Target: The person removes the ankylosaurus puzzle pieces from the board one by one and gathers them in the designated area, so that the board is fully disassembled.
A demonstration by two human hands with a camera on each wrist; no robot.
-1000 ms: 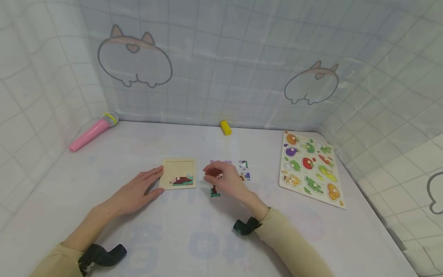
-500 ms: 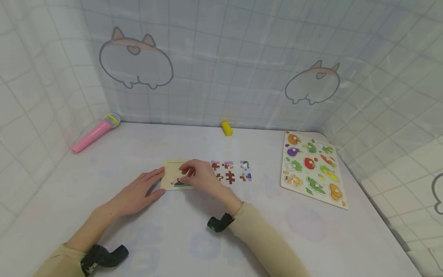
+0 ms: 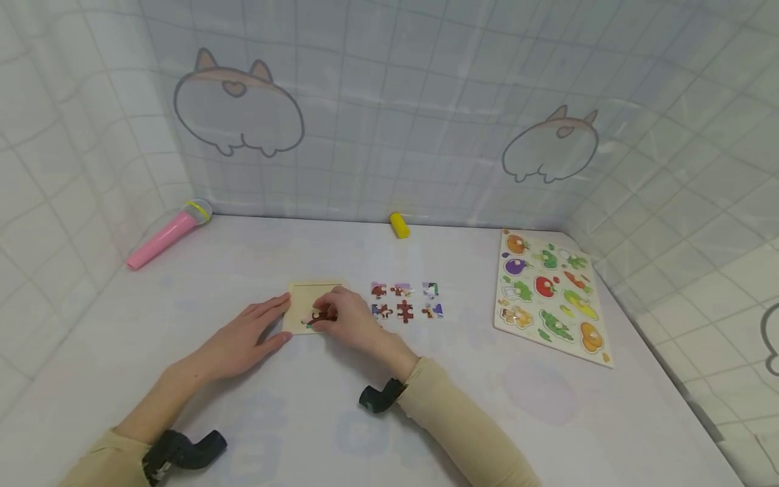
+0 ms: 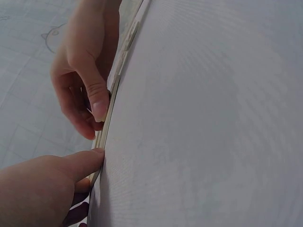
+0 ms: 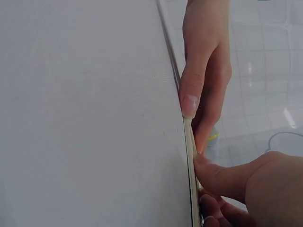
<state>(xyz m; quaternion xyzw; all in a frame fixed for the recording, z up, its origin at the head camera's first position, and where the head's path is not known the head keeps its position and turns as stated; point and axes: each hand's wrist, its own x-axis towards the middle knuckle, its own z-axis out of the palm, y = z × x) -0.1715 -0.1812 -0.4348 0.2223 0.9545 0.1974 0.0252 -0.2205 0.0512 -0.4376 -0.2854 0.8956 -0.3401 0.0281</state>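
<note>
A small wooden puzzle tray (image 3: 293, 308) lies flat on the table, with a few picture pieces (image 3: 315, 318) along its lower edge. My left hand (image 3: 243, 345) rests at the tray's left side, fingers fairly straight, thumb by the lower corner. Over the tray's right half, my right hand (image 3: 353, 325) bends thumb and fingers together on a puzzle piece, mostly hidden by the fingertips. In the right wrist view the right thumb and fingers come close to the tray's edge (image 5: 189, 156). Loose jigsaw pieces (image 3: 404, 311) lie in rows just right of the tray.
A vegetable peg puzzle board (image 3: 550, 297) lies at the right. A pink toy microphone (image 3: 163, 240) is at the back left. Near the back wall lies a yellow cylinder (image 3: 399, 225). Tiled-pattern sheets rise behind and at both sides.
My right hand has moved left from the loose pieces to the tray, then settled slightly lower there. The loose pieces it covered are visible again. My left hand has stayed at the tray.
</note>
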